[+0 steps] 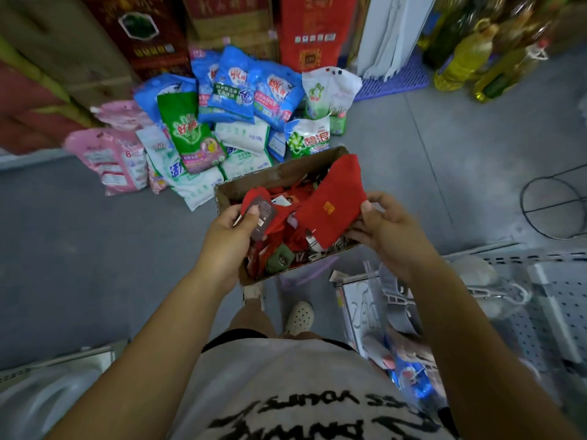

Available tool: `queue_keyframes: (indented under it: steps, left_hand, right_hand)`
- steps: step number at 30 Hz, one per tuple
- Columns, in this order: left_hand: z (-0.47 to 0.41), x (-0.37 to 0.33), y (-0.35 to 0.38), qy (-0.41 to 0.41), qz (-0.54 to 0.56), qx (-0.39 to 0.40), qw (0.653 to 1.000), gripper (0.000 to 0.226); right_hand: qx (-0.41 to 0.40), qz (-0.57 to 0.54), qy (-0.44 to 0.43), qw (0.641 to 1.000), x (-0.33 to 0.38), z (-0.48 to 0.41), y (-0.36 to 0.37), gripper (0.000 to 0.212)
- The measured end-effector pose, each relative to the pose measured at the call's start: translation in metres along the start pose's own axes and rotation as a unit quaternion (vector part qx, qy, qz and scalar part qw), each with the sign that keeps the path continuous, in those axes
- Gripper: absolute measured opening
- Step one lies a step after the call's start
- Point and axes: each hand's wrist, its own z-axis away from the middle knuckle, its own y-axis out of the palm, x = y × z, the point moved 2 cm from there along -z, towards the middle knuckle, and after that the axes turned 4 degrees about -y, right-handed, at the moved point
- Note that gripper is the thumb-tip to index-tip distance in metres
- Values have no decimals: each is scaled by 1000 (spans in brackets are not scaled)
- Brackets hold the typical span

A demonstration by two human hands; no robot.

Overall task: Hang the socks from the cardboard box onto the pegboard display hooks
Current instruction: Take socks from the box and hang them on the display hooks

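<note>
Soft plastic detergent bags (235,90) in blue, green, white and pink lie heaped on the grey floor (79,233) just beyond the far edge of the cardboard box (276,176). Stacked cartons (139,33) stand behind them. Yellow cooking-oil bottles (463,58) stand at the far right, and a thin black wire frame (552,208) sits on the floor well to the right of the box. A white perforated pegboard panel (565,300) lies low at my right side; the pale fittings on it are too blurred to name.

The box is brown corrugated card, open-topped, with its near edge under my wrists. It holds a loose tumble of socks (292,236), mostly red knit, with an olive-green item (279,258) toward the near left corner and paper tags showing among them.

My right hand (386,230) pinches a flat red sock (330,201) by its near corner, thumb on top. The sock bears a small gold square mark and is raised over the box's right side. My left hand (232,230) grips a tagged red sock (263,217) over the box's left edge, thumb pressed on its dark card label.
</note>
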Motion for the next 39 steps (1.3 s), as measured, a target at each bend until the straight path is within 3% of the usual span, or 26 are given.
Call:
queue_keyframes:
  steps: [5,8,12,16,20,24,28,33,37,39]
  left_hand:
    - [28,-13,14,20,-35,88,995,28]
    - [45,-21,27,3,-15,177,984,41]
    - [59,-30,31,26,-27,232,972,36]
    - [58,-51,15,28,-72,287,955,37]
    - [58,-80,5,51,-154,363,917,47]
    - [70,-86,7,52,-228,433,870,45]
    - [94,-64,12,37,-286,502,815,39]
    - [131,-25,17,6,-347,591,728,42]
    - [153,0,27,20,-388,612,689,62]
    - [162,13,33,33,-409,605,682,66]
  right_hand:
    - [28,-103,-39,993,27,42,10,13]
    - [12,-97,-46,994,27,66,19,13]
    - [-58,-77,-51,994,12,95,33,11]
    - [-178,-30,-37,983,-3,127,43,24]
    - [-266,-88,42,959,-37,148,53,35]
    - [-245,-318,166,901,-84,154,97,64]
    - [-156,-548,168,804,-122,159,144,89]
    - [-238,-709,77,659,-149,202,144,40]
    - [-396,-669,-40,627,-175,267,114,17]
    - [-470,-652,-72,591,-191,307,95,5]
